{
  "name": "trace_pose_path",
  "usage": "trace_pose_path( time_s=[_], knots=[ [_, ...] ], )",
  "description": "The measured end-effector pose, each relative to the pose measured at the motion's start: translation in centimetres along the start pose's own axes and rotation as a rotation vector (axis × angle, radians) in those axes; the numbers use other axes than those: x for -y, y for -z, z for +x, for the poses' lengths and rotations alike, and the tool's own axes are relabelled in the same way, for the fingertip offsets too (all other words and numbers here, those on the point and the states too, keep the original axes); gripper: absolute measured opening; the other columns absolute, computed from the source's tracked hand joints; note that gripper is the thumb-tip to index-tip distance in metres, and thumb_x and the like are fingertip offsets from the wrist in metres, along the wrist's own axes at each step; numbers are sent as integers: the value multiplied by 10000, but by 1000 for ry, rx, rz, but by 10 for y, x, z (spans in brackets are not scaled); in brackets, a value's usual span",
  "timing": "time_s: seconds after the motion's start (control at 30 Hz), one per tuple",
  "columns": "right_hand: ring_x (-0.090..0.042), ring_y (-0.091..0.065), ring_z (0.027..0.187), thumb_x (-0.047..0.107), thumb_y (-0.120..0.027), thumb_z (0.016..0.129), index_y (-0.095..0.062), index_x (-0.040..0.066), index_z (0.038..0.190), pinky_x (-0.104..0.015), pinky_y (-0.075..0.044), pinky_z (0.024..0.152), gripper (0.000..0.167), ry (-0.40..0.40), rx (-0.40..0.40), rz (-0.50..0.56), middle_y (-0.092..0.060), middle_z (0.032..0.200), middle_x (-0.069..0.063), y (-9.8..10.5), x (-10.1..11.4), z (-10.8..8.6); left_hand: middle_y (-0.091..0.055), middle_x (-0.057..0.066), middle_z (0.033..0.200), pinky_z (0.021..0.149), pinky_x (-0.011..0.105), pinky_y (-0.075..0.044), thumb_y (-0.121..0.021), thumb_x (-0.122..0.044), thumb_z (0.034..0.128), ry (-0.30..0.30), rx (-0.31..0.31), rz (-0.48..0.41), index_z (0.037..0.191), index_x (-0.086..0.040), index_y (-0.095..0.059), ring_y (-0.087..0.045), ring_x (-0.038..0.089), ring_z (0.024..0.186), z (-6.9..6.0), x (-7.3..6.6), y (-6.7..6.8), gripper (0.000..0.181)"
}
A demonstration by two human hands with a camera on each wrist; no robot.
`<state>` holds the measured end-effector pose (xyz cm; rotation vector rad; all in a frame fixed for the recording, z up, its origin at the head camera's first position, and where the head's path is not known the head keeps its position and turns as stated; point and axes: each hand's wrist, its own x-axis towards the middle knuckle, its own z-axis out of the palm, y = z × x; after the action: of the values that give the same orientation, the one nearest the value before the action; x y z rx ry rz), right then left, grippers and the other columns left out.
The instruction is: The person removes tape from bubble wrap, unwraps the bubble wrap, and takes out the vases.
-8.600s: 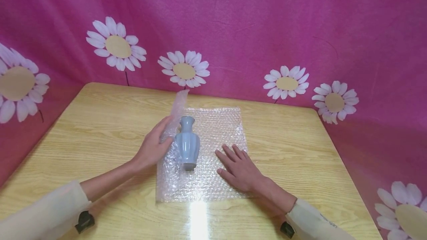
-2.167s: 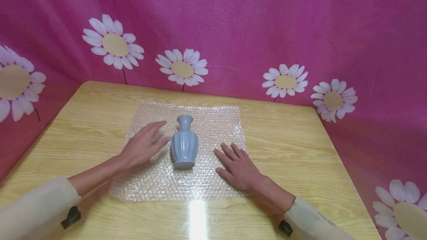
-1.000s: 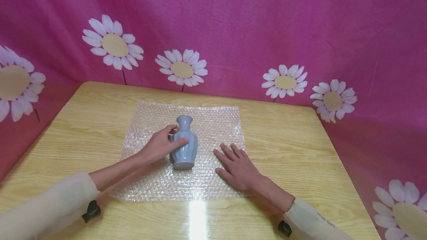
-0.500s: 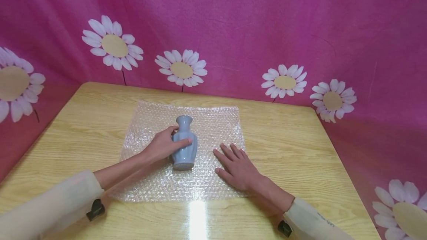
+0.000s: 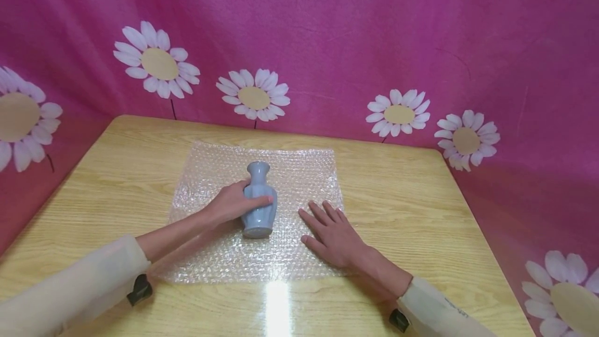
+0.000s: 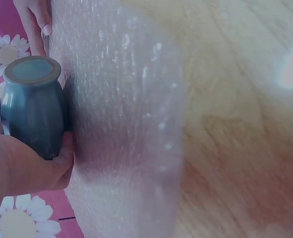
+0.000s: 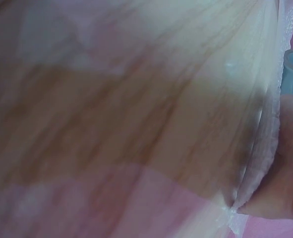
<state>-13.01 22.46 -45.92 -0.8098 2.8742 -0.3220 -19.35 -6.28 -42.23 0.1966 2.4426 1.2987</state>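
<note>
A glossy blue-grey vase (image 5: 259, 217) lies on its side on a flat sheet of bubble wrap (image 5: 215, 259), its neck toward the far edge of the table. Around the vase's body my left hand (image 5: 234, 203) is curled, with the thumb across the top and the other fingers down the left side, partly hidden. The left wrist view shows the vase (image 6: 34, 106) base-first in that grip. My right hand (image 5: 334, 235) rests with fingers spread on the right part of the wrap. In the right wrist view only part of the right hand (image 7: 280, 163) shows beside the wrap's edge.
The wrap lies on a wood-grain table (image 5: 402, 212). Behind and at both sides hangs a magenta cloth (image 5: 327, 40) printed with white daisies. A bright light reflection falls on the table in front of the wrap.
Earlier my left hand held the wrap's left side folded up against the vase; that side now lies flat. The hand then moved right and took hold of the vase. The right hand stays put.
</note>
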Motion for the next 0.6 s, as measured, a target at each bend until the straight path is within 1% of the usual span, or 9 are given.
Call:
trace_pose_path(
  time_s=[0.13,0.33,0.4,0.5,0.6],
  knots=[
    [-391,-99,1494,511,-385,1041,-272,217,1596,-621,-148,1164,638,-1,-2,-3,-184,1646,-93,-1,-1,0,-685,136,1131,880,419,-537,-735,-574,817,6,13,2,1495,-17,-409,-667,237,940,3,0,0,936],
    [-396,-101,1492,505,-387,1043,-271,213,1596,-627,-149,1161,636,1,-2,0,-187,1645,-97,0,0,1,-697,114,1034,797,374,-553,-769,-505,807,-13,37,-9,1411,-10,-499,-671,223,852,7,-1,0,827],
    [-397,-102,1492,503,-390,1044,-271,216,1596,-628,-146,1161,634,1,1,1,-187,1645,-100,0,0,1,-692,118,1031,781,369,-562,-787,-459,806,-9,50,-34,1402,1,-495,-675,225,841,7,-2,0,808],
    [-395,-101,1492,506,-387,1044,-267,217,1597,-624,-147,1163,636,-3,5,-3,-184,1645,-99,0,0,0,-680,153,1052,762,376,-578,-810,-380,801,-22,73,-81,1377,44,-480,-682,247,844,7,-3,-1,787],
    [-396,-99,1492,509,-383,1043,-269,214,1596,-626,-147,1162,637,-6,3,-3,-184,1645,-99,0,1,0,-653,189,1108,767,386,-583,-821,-335,796,-14,81,-123,1397,60,-433,-680,267,873,5,-3,-1,818]
  ],
)
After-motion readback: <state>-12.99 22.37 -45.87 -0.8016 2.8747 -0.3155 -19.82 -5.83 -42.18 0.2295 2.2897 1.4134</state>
